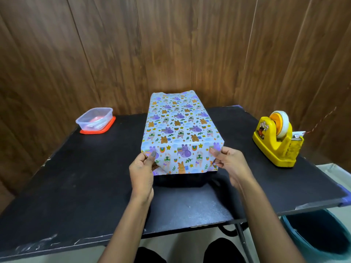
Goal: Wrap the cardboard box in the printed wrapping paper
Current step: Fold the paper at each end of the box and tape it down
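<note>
Fingers [152,154] of the left hand [141,171] and right hand [230,162] pinch the near corners of the printed wrapping paper [178,120] over the cardboard box, which lies just beyond them, long axis near-to-far, equally close to both.

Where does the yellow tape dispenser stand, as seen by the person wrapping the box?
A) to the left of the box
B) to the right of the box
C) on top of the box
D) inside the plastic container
B: the tape dispenser stands on the table to the right of the box, which is hidden under the wrapping paper. The plastic container sits on the left.
</note>
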